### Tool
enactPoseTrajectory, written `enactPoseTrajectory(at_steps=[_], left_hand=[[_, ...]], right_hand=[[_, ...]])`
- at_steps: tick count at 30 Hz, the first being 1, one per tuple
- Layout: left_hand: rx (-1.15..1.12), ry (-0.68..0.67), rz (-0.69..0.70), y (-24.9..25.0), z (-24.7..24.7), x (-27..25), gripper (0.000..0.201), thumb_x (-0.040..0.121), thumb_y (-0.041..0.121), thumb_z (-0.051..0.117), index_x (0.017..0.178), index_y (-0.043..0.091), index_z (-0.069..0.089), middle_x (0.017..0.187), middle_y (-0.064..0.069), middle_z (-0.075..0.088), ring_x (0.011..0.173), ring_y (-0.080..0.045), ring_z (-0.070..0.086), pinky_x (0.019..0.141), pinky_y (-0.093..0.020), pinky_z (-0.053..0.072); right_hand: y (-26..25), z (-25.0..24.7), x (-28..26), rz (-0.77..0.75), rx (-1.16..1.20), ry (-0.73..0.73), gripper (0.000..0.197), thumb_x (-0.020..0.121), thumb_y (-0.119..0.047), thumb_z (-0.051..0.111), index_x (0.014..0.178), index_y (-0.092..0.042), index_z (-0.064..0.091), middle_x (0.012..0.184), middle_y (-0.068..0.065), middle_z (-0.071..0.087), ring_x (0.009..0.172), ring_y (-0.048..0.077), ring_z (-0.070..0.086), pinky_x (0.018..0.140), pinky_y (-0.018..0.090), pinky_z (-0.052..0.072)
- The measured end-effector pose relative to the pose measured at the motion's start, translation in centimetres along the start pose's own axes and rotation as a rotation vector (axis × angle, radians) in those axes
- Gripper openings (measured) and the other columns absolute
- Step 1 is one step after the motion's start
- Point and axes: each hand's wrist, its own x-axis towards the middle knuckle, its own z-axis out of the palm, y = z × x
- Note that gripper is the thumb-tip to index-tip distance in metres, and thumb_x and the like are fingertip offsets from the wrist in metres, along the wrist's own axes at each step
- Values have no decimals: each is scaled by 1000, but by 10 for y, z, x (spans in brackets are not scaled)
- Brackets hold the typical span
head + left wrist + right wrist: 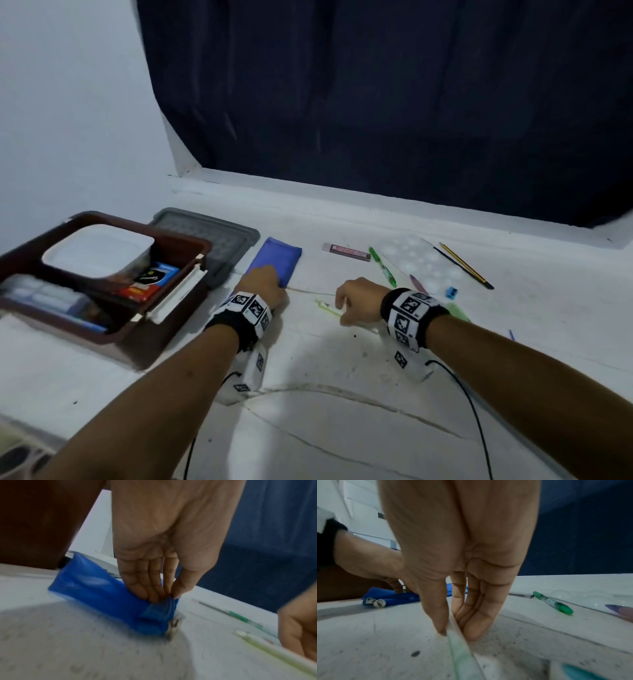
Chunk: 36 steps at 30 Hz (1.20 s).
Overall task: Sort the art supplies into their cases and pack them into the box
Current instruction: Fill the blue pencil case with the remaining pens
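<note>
Both: left hand (164, 555) pinches pouch (96, 586), right hand (462, 561) pen (464, 655).

Pouch (276, 260): solid blue, silver zip pulls. Box (113, 329): dark brown; tub (97, 251) inside it white. Lid (219, 240): grey, gridded. Pen (382, 265): green. Pencil (466, 265): yellow and black stripes. Sharpener (451, 292): blue. Eraser (346, 251): pink. Wristbands (409, 317): black with black-and-white square markers. Bench (342, 394): white, speckled. Curtain (376, 102): navy.
</note>
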Motion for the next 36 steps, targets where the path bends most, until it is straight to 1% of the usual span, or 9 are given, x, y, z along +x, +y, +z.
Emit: enactPoseTrajectory(at_steps=[4,7,12,16,20,24,28,33,36], left_hand=[[-62,3,36,-2,-8,6,24,85,22,59,102,7,66,112,-13,64,100,-34,61,81,-33,51],[-150,-2,71,1,-11,7,30,88,18,57,115,7,64,124,-14,60,112,-33,57,92,-33,47],[-249,28,134,20,-16,2,23,91,22,51,101,5,63,100,-11,63,98,-30,58,79,-32,44],[-291,32,281,37,-28,-2,9,86,19,62,92,14,58,86,-4,62,85,-24,59,67,-25,39],[-408,-24,454,56,-39,-7,36,85,4,59,115,18,44,82,-10,67,62,-17,60,51,-20,41],[-476,-9,624,76,-45,-13,42,80,-4,56,114,20,51,77,-9,64,54,-14,60,48,-20,47],[-548,-6,469,84,-42,-10,26,79,-8,51,90,8,69,75,-12,64,54,-21,65,52,-30,56],[-828,-22,132,65,-36,4,18,86,-5,50,95,-1,65,57,-13,61,42,-26,60,53,-38,59],[-885,-115,116,59,-33,-1,17,91,-4,51,101,0,65,60,-12,60,45,-25,60,57,-41,60]], right_hand=[[7,-3,3,42,2,-42,26,80,-15,75,104,-10,66,92,2,62,80,24,65,65,29,52],[18,-8,0,76,37,-39,23,81,-12,74,101,-6,66,74,-2,62,57,14,61,64,29,55],[33,-10,-6,137,140,1,27,81,-16,75,103,-7,62,66,-4,59,43,6,54,53,23,48],[38,-12,-6,84,242,182,26,84,-34,72,99,-17,61,75,-4,63,64,13,61,61,26,48],[27,-27,-9,50,747,309,41,93,-33,64,83,7,64,68,16,69,63,33,69,58,44,60],[20,-34,-11,117,906,239,30,95,-29,61,84,-1,65,70,14,68,59,32,67,55,40,59],[30,-36,-9,191,852,288,24,90,-10,55,73,2,64,62,15,68,55,32,68,54,40,60],[65,-36,-13,317,956,356,17,88,-3,55,76,8,61,67,26,64,55,32,62,64,62,57],[72,-34,-19,304,1016,347,7,88,-3,59,87,4,61,69,25,64,53,30,61,64,52,58]])
